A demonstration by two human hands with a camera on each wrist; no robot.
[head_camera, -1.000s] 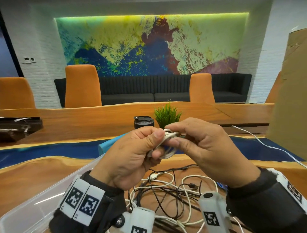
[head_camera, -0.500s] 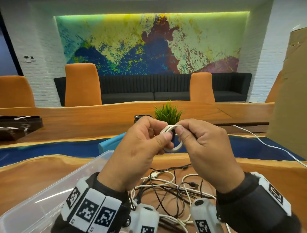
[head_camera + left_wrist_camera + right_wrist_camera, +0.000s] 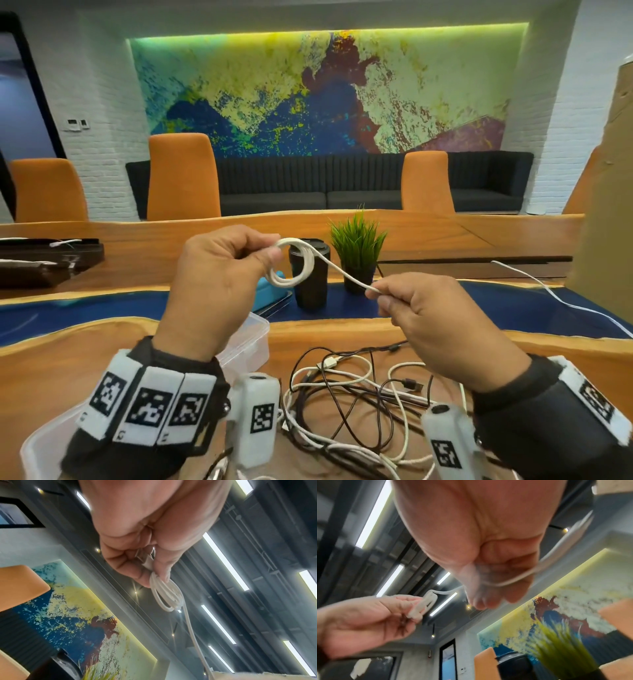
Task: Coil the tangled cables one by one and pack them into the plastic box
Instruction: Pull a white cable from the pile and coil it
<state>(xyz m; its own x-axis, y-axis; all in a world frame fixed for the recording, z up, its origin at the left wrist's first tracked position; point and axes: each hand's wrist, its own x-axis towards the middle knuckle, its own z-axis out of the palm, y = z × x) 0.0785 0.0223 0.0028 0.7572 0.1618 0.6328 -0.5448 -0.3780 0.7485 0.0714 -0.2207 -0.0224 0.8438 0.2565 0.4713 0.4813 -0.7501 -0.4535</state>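
Wooden desk [image 3: 85,342] with a blue strip down its middle, under a bright abstract mural [image 3: 318,92]. Held up above the near edge: a white cable [image 3: 291,263], partly wound into a small coil of several loops. Left hand [image 3: 212,291] closed on that coil, thumb and curled fingers pinching the loops at their left side; from the left wrist view, a plug end tucked inside the same grip beside the loops. One free strand running from the coil down and to the right into the right hand [image 3: 442,325], pinched there between thumb and forefinger, the other fingers curled; the right wrist view blurred, but showing the strand passing across the fingertips and on behind the hand. Hands apart, the strand nearly straight between them. On the desk below, near the front edge, a tangled heap of cables [image 3: 356,394], white and dark, plugs showing. Clear plastic box [image 3: 253,339] at the left of the heap, partly hidden behind the left wrist. Farther back, on the blue strip, a black tumbler [image 3: 310,284] and just right of it a small potted plant [image 3: 358,246]. Another white cord [image 3: 555,298] trailing toward the desk's right edge.
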